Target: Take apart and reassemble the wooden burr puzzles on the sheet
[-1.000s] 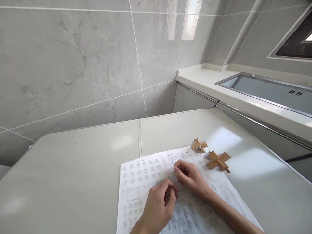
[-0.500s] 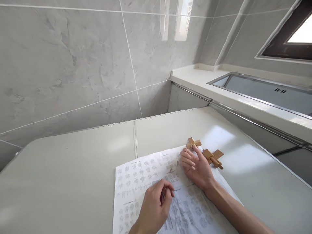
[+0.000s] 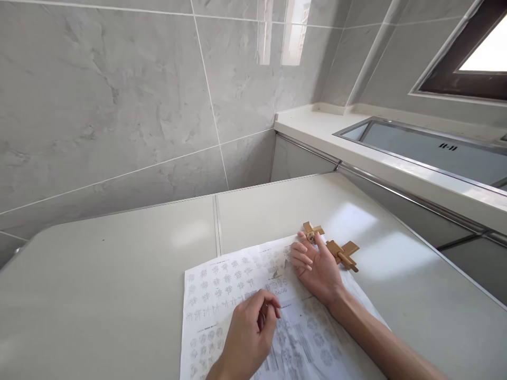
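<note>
My right hand lies palm up on the printed sheet, wrist against the paper. Between its thumb and index finger sits the end of a small wooden block with a dark mark; the other fingers curl loosely. Behind that block is a cross-shaped wooden piece. Just right of the thumb lies a second wooden cross. My left hand rests on the sheet, back up, fingers curled in to the thumb. No object shows in it.
The sheet lies on a pale table with a seam running across it. Beyond, a white counter with a steel sink stands to the right. A grey tiled wall borders the far side.
My right index finger has lifted slightly and the block's dark-marked end now shows beside the thumb. My left hand stays put; the whole view shifts slightly.
</note>
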Available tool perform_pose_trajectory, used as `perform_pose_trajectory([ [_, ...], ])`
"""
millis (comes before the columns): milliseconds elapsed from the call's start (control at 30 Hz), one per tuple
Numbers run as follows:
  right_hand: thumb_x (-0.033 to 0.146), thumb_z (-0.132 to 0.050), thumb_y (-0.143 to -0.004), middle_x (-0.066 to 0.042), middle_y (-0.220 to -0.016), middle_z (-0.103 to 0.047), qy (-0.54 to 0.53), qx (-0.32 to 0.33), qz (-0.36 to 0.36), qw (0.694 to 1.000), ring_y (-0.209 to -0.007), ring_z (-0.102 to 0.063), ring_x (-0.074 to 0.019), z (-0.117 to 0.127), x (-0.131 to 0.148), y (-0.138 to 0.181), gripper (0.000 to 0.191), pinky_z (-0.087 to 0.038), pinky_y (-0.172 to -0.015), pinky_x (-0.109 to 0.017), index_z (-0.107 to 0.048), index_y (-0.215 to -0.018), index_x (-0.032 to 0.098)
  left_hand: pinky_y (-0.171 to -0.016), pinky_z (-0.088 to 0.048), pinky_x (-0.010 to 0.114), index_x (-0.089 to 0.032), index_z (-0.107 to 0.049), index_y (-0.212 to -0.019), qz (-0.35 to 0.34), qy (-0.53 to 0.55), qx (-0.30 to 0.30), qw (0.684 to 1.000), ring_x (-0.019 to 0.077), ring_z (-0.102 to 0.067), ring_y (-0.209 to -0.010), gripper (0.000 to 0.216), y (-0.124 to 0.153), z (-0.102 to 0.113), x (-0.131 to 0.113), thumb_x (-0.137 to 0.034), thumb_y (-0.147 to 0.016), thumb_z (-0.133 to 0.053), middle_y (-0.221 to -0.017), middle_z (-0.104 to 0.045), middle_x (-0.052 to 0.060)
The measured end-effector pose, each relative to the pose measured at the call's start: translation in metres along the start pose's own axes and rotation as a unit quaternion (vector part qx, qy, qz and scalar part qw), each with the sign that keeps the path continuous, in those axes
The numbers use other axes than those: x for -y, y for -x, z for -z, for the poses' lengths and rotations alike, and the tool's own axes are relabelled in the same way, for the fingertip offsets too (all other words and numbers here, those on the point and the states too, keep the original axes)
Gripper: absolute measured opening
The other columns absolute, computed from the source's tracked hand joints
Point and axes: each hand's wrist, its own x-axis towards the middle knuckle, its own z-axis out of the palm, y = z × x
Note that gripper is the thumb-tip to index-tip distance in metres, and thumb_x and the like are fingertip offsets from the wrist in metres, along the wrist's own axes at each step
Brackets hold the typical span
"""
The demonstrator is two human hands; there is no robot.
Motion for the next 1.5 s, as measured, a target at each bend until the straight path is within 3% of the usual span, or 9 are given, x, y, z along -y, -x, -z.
perform_pose_trajectory([
  [633,0.053,-0.063,-0.107,0.006,-0.075,-0.042,0.035,-0.009,0.012,0.999,-0.051,-0.034,-0.0141,-0.002,-0.003,0.000,0.024,-0.043,-0.042,-0.022,-0.061,-0.112,0.029,-0.052,-0.037,0.024,-0.023,-0.067,-0.097,-0.001,0.008,0.004,1.000,0.0126,-0.046,-0.056,0.027,0.000,-0.001,0.002,-0.033,-0.110,-0.046,-0.082,-0.072,0.002],
  [800,0.047,-0.067,-0.102,0.007,-0.072,-0.036,0.073,0.010,-0.001,0.997,-0.050,-0.030,-0.0129,0.000,-0.003,-0.002,0.023,-0.040,-0.042,-0.022,-0.060,-0.096,0.026,-0.050,-0.036,0.024,-0.023,-0.068,-0.098,-0.005,0.010,-0.001,1.000,0.0126,-0.046,-0.055,0.027,0.000,-0.001,0.003,-0.035,-0.110,-0.047,-0.083,-0.072,0.002],
  [1000,0.049,-0.067,-0.099,0.008,-0.065,-0.033,0.123,0.086,-0.064,0.987,-0.047,-0.023,-0.0090,-0.004,-0.004,0.004,0.039,-0.032,-0.041,-0.020,-0.055,-0.073,0.022,-0.055,-0.042,0.024,-0.023,-0.065,-0.102,0.002,0.034,-0.009,0.999,0.0134,-0.053,-0.058,0.027,0.000,-0.003,0.008,-0.042,-0.112,-0.048,-0.085,-0.075,0.002],
  [1167,0.055,-0.066,-0.096,0.009,-0.054,-0.037,0.173,0.198,-0.185,0.947,-0.035,-0.022,-0.0049,-0.003,-0.010,0.014,0.051,-0.020,-0.034,-0.020,-0.053,-0.061,0.021,-0.066,-0.052,0.029,-0.024,-0.060,-0.123,0.037,0.107,-0.067,0.991,0.0180,-0.065,-0.074,0.038,0.000,-0.005,0.006,-0.058,-0.111,-0.052,-0.096,-0.076,0.006],
  [1300,0.058,-0.069,-0.091,0.010,-0.047,-0.037,0.197,0.280,-0.279,0.897,-0.027,-0.027,-0.0059,0.000,-0.018,0.022,0.052,-0.018,-0.029,-0.021,-0.056,-0.057,0.020,-0.076,-0.056,0.033,-0.024,-0.058,-0.136,0.035,0.152,-0.093,0.983,0.0213,-0.067,-0.088,0.056,0.005,0.000,0.001,-0.070,-0.110,-0.041,-0.116,-0.074,0.012],
  [1400,0.057,-0.071,-0.088,0.009,-0.045,-0.038,0.199,0.324,-0.321,0.867,-0.025,-0.029,-0.0058,0.000,-0.023,0.029,0.051,-0.016,-0.027,-0.020,-0.057,-0.056,0.020,-0.097,-0.056,0.042,-0.025,-0.060,-0.142,0.004,0.148,-0.033,0.988,0.0261,-0.069,-0.099,0.076,0.008,0.009,0.001,-0.084,-0.103,-0.034,-0.121,-0.073,0.014],
  [1500,0.054,-0.071,-0.087,0.009,-0.044,-0.039,0.198,0.357,-0.353,0.842,-0.026,-0.031,-0.0054,-0.001,-0.028,0.034,0.048,-0.017,-0.027,-0.019,-0.058,-0.058,0.019,-0.115,-0.049,0.051,-0.024,-0.065,-0.142,-0.037,0.178,0.051,0.982,0.0365,-0.066,-0.123,0.093,0.008,0.017,-0.001,-0.097,-0.090,-0.040,-0.132,-0.072,0.017],
])
